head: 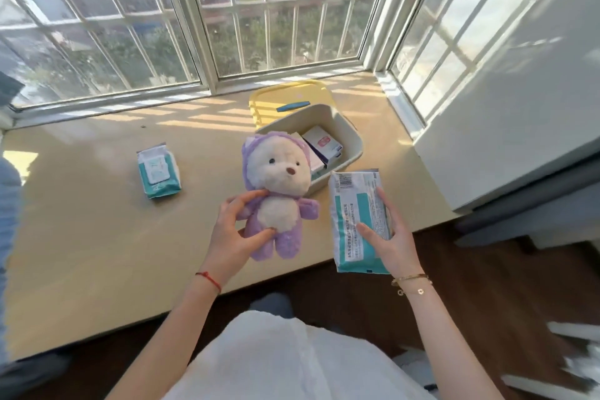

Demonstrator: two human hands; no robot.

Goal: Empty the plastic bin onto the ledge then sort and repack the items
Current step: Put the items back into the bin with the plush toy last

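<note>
Two items are up at once: my left hand (233,237) pinches the purple plush bear (279,195) with closed fingers at frame centre, while my right hand (394,237) wraps the wet-wipes pack (357,221), clear of the ledge (97,237) for sorting. Boxes remain in the plastic bin (352,146) just behind, so emptying looks unfinished; another wipes pack (158,170) lies centre-left.

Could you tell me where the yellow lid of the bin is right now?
In the head view the yellow lid lies flat on the ledge by the window, right behind the open plastic bin, with a blue item resting on it.
</note>
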